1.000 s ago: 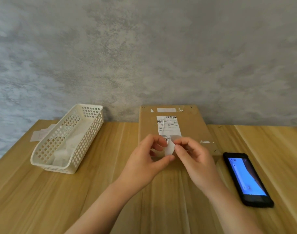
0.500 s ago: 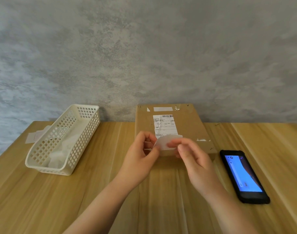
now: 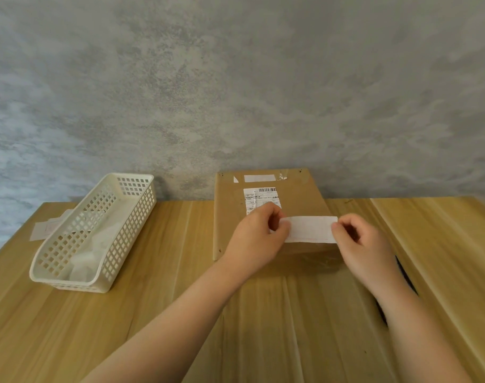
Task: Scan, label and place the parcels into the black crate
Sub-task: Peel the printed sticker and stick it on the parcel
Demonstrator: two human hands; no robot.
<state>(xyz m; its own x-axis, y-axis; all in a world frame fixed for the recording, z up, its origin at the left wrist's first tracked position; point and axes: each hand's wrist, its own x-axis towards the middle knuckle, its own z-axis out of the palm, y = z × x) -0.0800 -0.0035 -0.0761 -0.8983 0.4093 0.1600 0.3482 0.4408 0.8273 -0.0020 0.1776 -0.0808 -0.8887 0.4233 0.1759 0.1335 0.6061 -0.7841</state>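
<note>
1. A brown cardboard parcel [image 3: 271, 217] lies flat on the wooden counter [image 3: 166, 313], at about twelve o'clock from the person, its far end against the grey wall [image 3: 235, 78].
2. The left hand [image 3: 256, 239] pinches the left end of a blank white label [image 3: 309, 229] between thumb and curled fingers.
3. The right hand [image 3: 361, 241] pinches the label's right end the same way, so the strip is stretched flat between the two hands over the near part of the parcel. Whether it touches the cardboard I cannot tell.
4. A printed shipping label [image 3: 260, 199] with a barcode sits further up the parcel top, partly covered by the left hand; scraps of white tape [image 3: 259, 178] mark the far edge.
5. At ten o'clock stands a white perforated basket [image 3: 97, 230] with pale sheets inside, and a slip of paper [image 3: 46, 229] lies just beyond it.
6. A dark object [image 3: 401, 268] peeks out behind the right forearm at about two o'clock; too hidden to identify.
</note>
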